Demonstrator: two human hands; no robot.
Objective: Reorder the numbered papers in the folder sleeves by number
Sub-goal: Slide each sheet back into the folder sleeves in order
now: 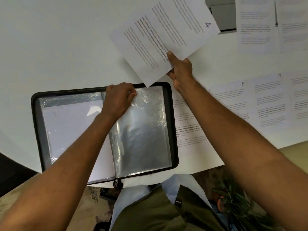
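An open black zip folder with clear plastic sleeves lies on the white table in front of me. My left hand pinches the top edge of the right-hand clear sleeve, which looks empty. The left-hand sleeve holds a white sheet. My right hand grips the paper numbered 4 by its lower edge, holding it tilted in the air above the folder's top right corner.
Loose printed sheets lie to the right: the paper numbered 8, the paper numbered 9, another sheet beside the folder, and two sheets at the far right. A grey box sits at the back. A plant stands below the table edge.
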